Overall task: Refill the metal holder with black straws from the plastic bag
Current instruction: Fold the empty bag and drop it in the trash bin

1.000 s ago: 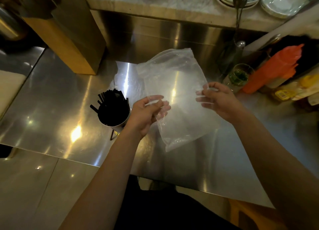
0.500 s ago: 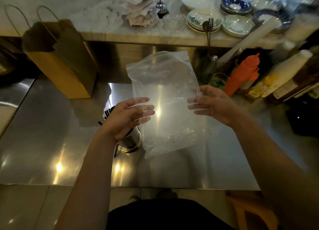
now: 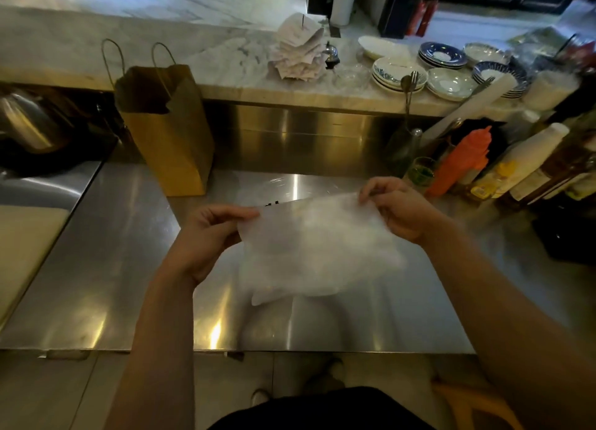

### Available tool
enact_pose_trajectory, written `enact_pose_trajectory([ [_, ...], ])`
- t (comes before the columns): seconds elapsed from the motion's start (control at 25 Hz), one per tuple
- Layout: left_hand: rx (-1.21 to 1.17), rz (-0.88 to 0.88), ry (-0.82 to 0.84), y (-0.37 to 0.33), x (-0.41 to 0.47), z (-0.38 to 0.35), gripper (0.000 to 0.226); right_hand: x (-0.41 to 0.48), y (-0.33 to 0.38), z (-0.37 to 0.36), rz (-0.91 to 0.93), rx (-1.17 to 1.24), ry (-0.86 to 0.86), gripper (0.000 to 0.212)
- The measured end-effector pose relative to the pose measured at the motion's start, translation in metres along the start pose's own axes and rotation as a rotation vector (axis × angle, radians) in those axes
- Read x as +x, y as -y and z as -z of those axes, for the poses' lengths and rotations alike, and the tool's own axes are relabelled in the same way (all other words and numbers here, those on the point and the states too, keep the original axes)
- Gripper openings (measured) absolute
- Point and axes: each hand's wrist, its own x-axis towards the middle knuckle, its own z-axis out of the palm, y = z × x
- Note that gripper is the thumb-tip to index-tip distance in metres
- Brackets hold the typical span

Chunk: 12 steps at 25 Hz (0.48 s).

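Note:
The clear plastic bag (image 3: 317,250) hangs folded and blurred above the steel counter (image 3: 106,268), with no straws showing inside it. My left hand (image 3: 209,236) pinches its upper left edge and my right hand (image 3: 398,208) pinches its upper right corner. The metal holder is almost wholly hidden behind the bag; only a few black straw tips (image 3: 272,204) peek over the bag's top edge.
A brown paper bag (image 3: 171,133) stands at the back left of the counter. An orange squeeze bottle (image 3: 461,162), a small glass (image 3: 421,171) and several bottles crowd the right. Stacked plates (image 3: 398,73) and a spike of paper slips (image 3: 298,54) sit on the marble ledge behind.
The bag was held up flat; now it is folded down and held horizontally in front of the holder. Both hands shifted from flat fingers on its sides to pinching its top edge. The view tilted up.

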Motion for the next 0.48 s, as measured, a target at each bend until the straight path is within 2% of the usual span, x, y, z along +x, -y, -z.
enact_pose_trajectory([
  [0.08,0.015,-0.061,-0.017,-0.005,-0.011,0.011,0.043,0.000,-0.001,-0.012,0.000,-0.009,0.000,0.054],
  [0.16,0.024,-0.083,-0.030,-0.006,-0.019,0.016,0.043,-0.002,-0.001,-0.022,0.015,-0.004,0.001,0.055],
  [0.32,-0.091,0.093,-0.123,-0.008,-0.023,0.020,0.030,-0.006,-0.001,-0.036,0.062,-0.004,-0.015,0.050],
  [0.4,-0.192,0.170,-0.113,-0.006,-0.025,0.019,0.021,-0.006,0.001,-0.040,0.079,-0.001,-0.037,0.049],
  [0.48,-0.168,0.154,-0.010,0.002,-0.029,0.019,0.060,-0.006,0.006,-0.046,0.114,0.006,-0.079,0.046],
])
